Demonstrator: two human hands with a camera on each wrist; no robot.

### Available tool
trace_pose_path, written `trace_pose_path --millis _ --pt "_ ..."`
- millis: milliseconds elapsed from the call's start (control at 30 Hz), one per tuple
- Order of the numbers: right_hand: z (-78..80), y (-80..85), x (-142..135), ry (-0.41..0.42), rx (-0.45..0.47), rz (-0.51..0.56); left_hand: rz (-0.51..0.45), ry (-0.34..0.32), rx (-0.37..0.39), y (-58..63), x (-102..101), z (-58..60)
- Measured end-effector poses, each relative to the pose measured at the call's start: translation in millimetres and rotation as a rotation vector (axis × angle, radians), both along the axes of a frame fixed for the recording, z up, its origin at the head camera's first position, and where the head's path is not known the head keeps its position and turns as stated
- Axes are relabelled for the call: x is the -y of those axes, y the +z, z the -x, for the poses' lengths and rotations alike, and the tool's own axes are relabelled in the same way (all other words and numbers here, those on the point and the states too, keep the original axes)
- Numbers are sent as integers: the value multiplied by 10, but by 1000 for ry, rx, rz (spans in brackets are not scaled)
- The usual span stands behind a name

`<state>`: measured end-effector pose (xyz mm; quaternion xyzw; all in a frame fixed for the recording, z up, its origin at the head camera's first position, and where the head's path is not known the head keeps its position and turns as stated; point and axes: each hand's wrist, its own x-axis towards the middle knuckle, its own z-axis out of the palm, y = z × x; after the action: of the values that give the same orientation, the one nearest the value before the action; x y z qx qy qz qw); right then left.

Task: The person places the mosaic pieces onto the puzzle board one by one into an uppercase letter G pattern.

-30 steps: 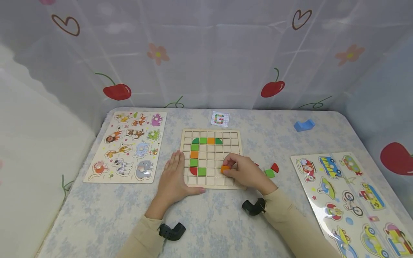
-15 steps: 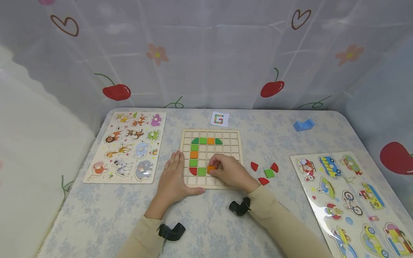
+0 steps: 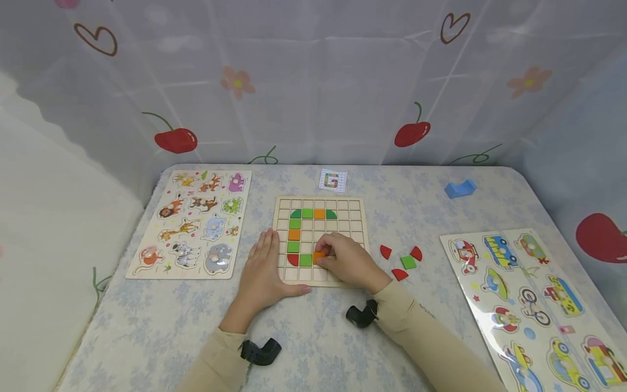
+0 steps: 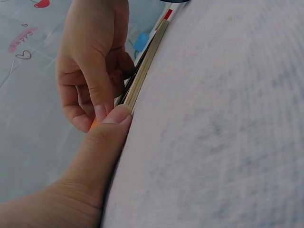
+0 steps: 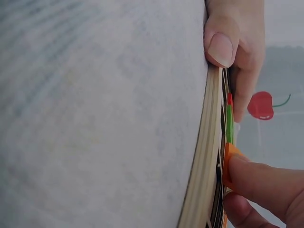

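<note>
A wooden grid board (image 3: 351,228) lies mid-table, with green, orange and red tiles set in its cells in a C-like shape. My right hand (image 3: 346,261) pinches an orange square tile (image 3: 318,257) between thumb and fingers, right beside the green square tile (image 3: 305,260) in the lower row. In the right wrist view the orange tile (image 5: 230,164) sits slightly tilted at the board's surface. My left hand (image 3: 262,269) lies with straight fingers along the board's left side, its thumb at the front edge. The left wrist view shows that thumb (image 4: 116,116) against the board's edge.
Right of the board lie a green square tile (image 3: 408,262) and several red quarter-round tiles (image 3: 399,274). A pattern card (image 3: 333,180) is behind the board. An animal puzzle (image 3: 196,228) lies left, a vehicle puzzle (image 3: 526,294) right, and a blue block (image 3: 460,189) at back right.
My right hand has moved left over the board with the orange tile, to the cell beside the lower green tile, then stayed nearly still. The left hand has not moved.
</note>
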<state>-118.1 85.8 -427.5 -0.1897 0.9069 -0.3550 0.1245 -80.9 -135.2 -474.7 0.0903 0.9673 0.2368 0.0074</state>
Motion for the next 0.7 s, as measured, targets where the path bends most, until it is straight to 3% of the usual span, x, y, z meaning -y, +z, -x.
trace_pose_path --millis 467,700 --pt "-38 0 -20 43 -50 -66 15 -1 -9 4 -4 4" --pt "-99 52 -188 73 -67 -83 6 3 -8 17 -12 0"
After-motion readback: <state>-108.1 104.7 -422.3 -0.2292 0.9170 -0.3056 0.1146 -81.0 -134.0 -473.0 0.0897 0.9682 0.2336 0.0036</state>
